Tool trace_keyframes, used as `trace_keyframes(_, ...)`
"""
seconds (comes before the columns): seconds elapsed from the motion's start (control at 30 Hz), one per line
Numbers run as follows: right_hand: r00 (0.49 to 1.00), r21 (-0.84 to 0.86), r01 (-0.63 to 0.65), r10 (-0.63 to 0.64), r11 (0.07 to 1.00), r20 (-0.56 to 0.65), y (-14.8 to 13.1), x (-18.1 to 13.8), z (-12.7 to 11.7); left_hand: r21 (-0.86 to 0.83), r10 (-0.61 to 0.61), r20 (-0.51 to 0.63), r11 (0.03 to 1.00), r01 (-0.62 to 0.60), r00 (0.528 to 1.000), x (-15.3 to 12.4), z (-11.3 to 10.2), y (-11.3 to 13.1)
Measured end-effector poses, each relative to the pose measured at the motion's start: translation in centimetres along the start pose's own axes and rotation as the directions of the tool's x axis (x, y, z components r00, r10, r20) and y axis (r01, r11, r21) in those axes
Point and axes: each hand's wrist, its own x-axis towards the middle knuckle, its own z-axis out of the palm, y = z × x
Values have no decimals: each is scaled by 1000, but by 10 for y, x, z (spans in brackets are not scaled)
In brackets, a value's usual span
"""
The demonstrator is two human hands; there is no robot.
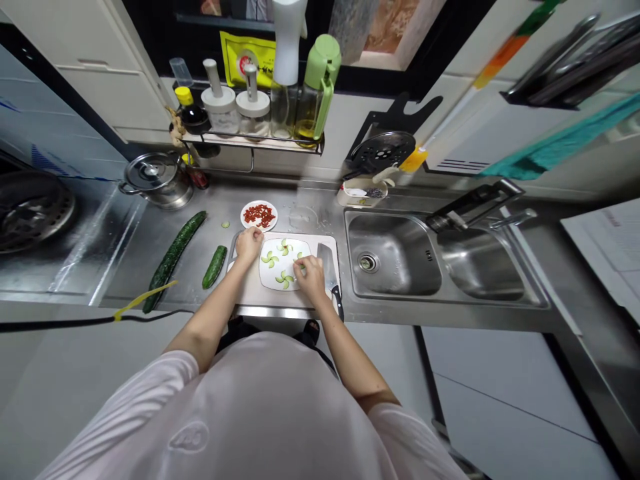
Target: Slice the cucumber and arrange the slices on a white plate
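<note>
A white plate (273,278) lies on a cutting board (253,293), with several pinwheels of thin green cucumber slices (285,280) on it. A red bit marks the top pinwheel (285,247). My right hand (311,276) is over the plate's right side, fingertips pinched at the pinwheel there; whatever they hold is too small to name. Between this plate and a small dish (246,225) of red goji berries (259,215), my left hand (249,245) is closed in a pinch, its contents not discernible. A kitchen knife (326,259) with a black handle rests at the board's right edge.
A long cucumber (175,257) and a shorter cucumber piece (215,267) lie left of the board. Farther back stand a lidded pot (159,181) and a condiment rack (250,139). The double sink (395,257) is to the right. A yellow-tied black cord (100,321) crosses the counter's left front.
</note>
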Motion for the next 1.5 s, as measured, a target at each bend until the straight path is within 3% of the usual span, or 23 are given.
trace_keyframes(0.2,999,17,-14,14,1000,-46,7,-14,-7,89,-46,-26,995,48,999,33,-10,-6)
trace_keyframes(0.43,998,25,-7,8,1000,-57,5,-15,-10,228,23,28,973,-29,999,61,-2,-8)
trace_keyframes(0.73,998,37,-30,32,999,-56,4,-19,-18,368,106,151,917,-155,983,73,-1,-5)
trace_keyframes(1.1,997,56,-55,58,997,-59,3,-17,-17,326,48,156,940,-97,987,84,2,-9)
trace_keyframes(1.2,996,63,-60,64,996,-55,6,-18,-16,205,5,78,979,-21,997,83,3,-12)
trace_keyframes(1.3,996,56,-72,74,996,-45,8,-18,-16,-146,-89,16,985,90,996,78,5,-11)
trace_keyframes(1.4,997,54,-71,72,996,-35,9,-17,-15,-581,-189,77,789,198,979,69,4,-3)
trace_keyframes(1.5,996,59,-72,75,996,-40,7,-15,-14,-790,-223,261,509,341,939,56,-1,8)
